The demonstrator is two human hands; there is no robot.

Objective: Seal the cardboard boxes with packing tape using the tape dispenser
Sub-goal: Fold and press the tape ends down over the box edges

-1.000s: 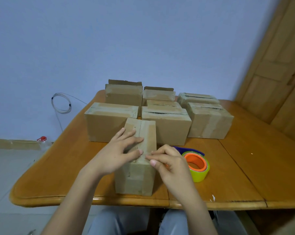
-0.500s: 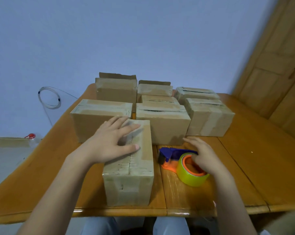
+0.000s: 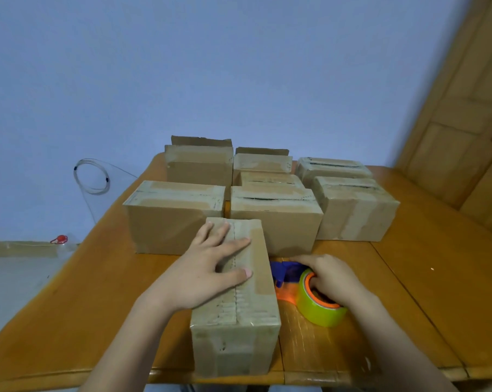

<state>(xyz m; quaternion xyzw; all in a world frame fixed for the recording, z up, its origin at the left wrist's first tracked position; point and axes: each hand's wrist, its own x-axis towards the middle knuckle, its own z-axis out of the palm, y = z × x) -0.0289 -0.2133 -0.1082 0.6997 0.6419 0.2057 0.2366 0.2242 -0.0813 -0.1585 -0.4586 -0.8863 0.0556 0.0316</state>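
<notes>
Head view is showing a wooden table [image 3: 69,306] carrying a cluster of cardboard boxes [image 3: 275,219] toward its far side. Several are wearing brown tape strips across their tops, and a few are showing a dark slit along the seam. The nearest box [image 3: 239,335] is standing lengthwise at the table's front edge, its far end lying close against the front row of the cluster.

The left hand [image 3: 210,273] is lying flat on top of this box, fingers straight and spread across the centre seam, just as it was half a second ago. The right hand [image 3: 332,278] was resting on the same box a second ago and was reaching over the roll with extended fingers half a second ago. It is now curling its fingers into the orange core and gripping the tape dispenser [image 3: 290,287].

That dispenser is sitting on the table just right of the nearest box, in the same spot as before. Its blue head is pointing toward the box, and its yellow-green tape roll [image 3: 321,312] is facing the person.
</notes>
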